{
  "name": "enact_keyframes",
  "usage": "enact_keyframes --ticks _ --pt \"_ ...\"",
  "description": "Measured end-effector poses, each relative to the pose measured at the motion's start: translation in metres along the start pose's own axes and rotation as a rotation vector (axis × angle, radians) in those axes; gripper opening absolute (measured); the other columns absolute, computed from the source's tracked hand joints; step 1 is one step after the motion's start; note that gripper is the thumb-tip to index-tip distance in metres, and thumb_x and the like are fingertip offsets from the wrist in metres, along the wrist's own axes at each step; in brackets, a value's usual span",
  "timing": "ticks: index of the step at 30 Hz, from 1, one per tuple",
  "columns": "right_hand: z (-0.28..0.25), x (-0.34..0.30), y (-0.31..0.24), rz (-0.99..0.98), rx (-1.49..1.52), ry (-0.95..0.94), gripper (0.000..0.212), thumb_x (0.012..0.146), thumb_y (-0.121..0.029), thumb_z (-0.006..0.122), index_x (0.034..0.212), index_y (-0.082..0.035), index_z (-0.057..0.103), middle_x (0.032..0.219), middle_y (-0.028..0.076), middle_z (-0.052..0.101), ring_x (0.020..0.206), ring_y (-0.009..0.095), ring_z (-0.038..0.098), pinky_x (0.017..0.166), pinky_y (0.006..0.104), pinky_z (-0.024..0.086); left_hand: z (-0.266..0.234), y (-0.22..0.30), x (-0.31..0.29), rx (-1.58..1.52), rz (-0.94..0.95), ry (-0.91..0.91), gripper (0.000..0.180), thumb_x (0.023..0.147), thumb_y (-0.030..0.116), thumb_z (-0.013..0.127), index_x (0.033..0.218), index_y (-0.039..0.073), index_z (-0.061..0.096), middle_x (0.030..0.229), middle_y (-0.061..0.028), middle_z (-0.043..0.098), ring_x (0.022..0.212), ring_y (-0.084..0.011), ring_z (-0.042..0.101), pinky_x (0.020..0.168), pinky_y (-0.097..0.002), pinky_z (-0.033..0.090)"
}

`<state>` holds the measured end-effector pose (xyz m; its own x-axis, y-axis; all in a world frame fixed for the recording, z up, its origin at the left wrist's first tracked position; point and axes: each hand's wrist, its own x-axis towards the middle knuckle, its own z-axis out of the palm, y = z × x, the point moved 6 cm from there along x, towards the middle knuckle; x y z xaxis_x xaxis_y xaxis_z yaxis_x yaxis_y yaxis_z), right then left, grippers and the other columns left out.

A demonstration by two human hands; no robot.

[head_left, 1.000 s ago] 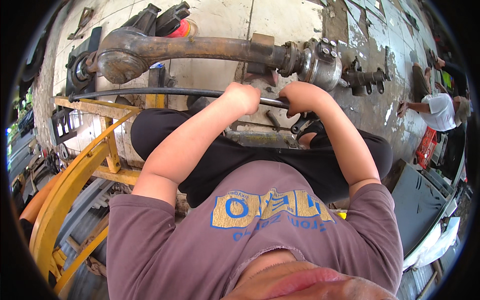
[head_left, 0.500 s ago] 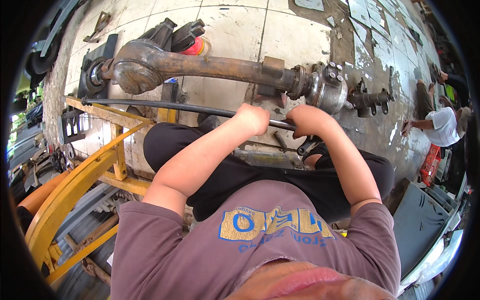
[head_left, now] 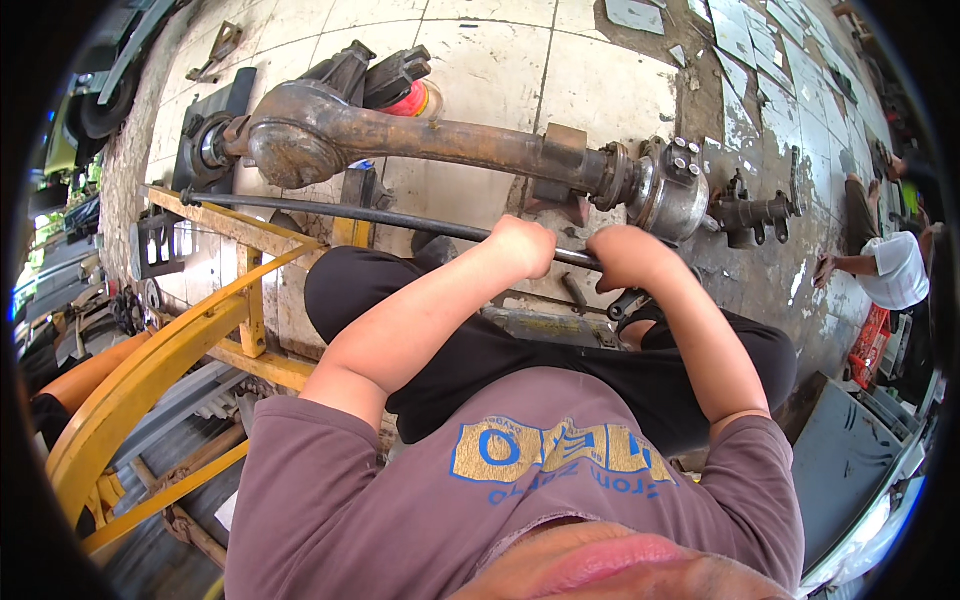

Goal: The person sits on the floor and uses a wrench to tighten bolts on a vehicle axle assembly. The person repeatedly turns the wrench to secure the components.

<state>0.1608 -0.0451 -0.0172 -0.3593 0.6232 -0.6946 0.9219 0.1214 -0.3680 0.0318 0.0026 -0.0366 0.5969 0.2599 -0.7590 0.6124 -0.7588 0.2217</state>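
Note:
A long dark metal rod (head_left: 360, 214) lies across the space in front of my knees, its far left end over the corner of a yellow frame (head_left: 215, 215). My left hand (head_left: 525, 247) is closed round the rod towards its right end. Just right of it, my right hand (head_left: 630, 256) is closed on the same end, which its fingers partly hide. Below the right hand shows a dark ring-shaped metal piece (head_left: 627, 303); whether it joins the rod I cannot tell. Beyond the rod rests a rusty vehicle axle housing (head_left: 440, 138), with a rounded bulge at left and a metal hub (head_left: 672, 190) at right.
A dark metal part (head_left: 755, 212) lies right of the hub. Behind the axle are a metal stand (head_left: 395, 75) and a red-pink roll (head_left: 412, 102). Broken tiles (head_left: 735, 45) lie at upper right. Another person (head_left: 890, 270) sits far right, near a red crate (head_left: 870, 345).
The whole view has shifted slightly, so things appear a little further right. Both hands keep their hold on the rod, with hardly any movement along it.

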Motion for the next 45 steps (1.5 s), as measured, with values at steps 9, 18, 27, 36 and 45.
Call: enact_keyframes --ticks 9,18,27,36,45 --pt "-0.009 -0.008 0.000 -0.027 0.015 -0.044 0.041 0.065 -0.024 0.088 0.096 -0.002 0.075 0.093 0.018 0.074 0.091 0.036 0.072 0.083 0.0446 0.058 0.002 0.000 0.001 -0.002 0.011 0.008 0.035 0.089 0.030 0.065 0.116 0.009 0.066 0.108 -0.0126 0.074 0.102 -0.0293 0.072 0.087 -0.0443 0.057" --pt "-0.006 -0.008 0.000 -0.020 -0.005 -0.016 0.046 0.064 -0.027 0.089 0.098 -0.002 0.071 0.096 0.018 0.072 0.097 0.038 0.069 0.085 0.0466 0.056 0.002 0.001 -0.001 -0.012 0.001 -0.010 0.037 0.089 0.031 0.066 0.118 0.008 0.065 0.109 -0.0134 0.074 0.103 -0.0302 0.071 0.089 -0.0449 0.057" --pt "0.018 0.002 0.001 -0.018 -0.089 -0.030 0.035 0.066 -0.024 0.087 0.091 -0.001 0.076 0.091 0.017 0.075 0.088 0.034 0.073 0.079 0.0441 0.059 -0.003 0.002 -0.004 -0.015 0.001 -0.014 0.038 0.090 0.031 0.065 0.120 0.007 0.064 0.112 -0.0145 0.073 0.105 -0.0320 0.071 0.090 -0.0453 0.057" --pt "0.019 0.004 -0.001 0.038 -0.089 -0.092 0.039 0.065 -0.024 0.087 0.094 -0.002 0.072 0.094 0.017 0.072 0.092 0.037 0.070 0.081 0.0472 0.057 -0.005 0.002 -0.004 -0.013 -0.003 0.006 0.038 0.090 0.030 0.064 0.120 0.007 0.064 0.111 -0.0155 0.073 0.104 -0.0323 0.071 0.090 -0.0457 0.057" --pt "0.003 -0.006 -0.005 0.032 -0.133 -0.035 0.032 0.068 -0.022 0.085 0.093 -0.003 0.075 0.093 0.015 0.075 0.089 0.032 0.073 0.078 0.0435 0.059 -0.005 0.003 -0.005 -0.014 -0.003 -0.009 0.037 0.089 0.029 0.064 0.119 0.007 0.065 0.109 -0.0146 0.074 0.104 -0.0322 0.071 0.089 -0.0455 0.057"
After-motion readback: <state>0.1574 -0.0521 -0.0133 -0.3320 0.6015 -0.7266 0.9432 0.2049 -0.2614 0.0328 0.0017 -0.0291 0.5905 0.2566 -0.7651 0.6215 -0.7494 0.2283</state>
